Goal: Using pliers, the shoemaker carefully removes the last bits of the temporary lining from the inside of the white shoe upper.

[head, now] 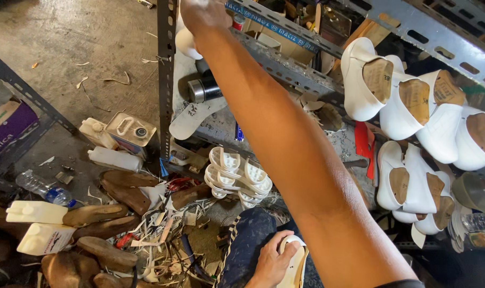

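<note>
Down at the bottom edge of the view, the left hand is curling its fingers loosely over a white shoe piece that is resting on the person's lap, against dark blue trousers; the fingers are bent and touching its top, half closed rather than clenched. Meanwhile the right hand is reaching far up to the top edge of the frame, at the grey metal shelf rack, with the forearm stretching diagonally across the view. Its fingers are cut off by the frame edge, so I cannot tell whether they are open or gripping anything. Just beside that hand, a rounded white object is showing against the rack's upright post. White shoe uppers on lasts are crowding the right side of the rack. White moulded soles are lying stacked near the rack's lower edge, and brown wooden lasts are lying among scraps on the floor at the left.
</note>
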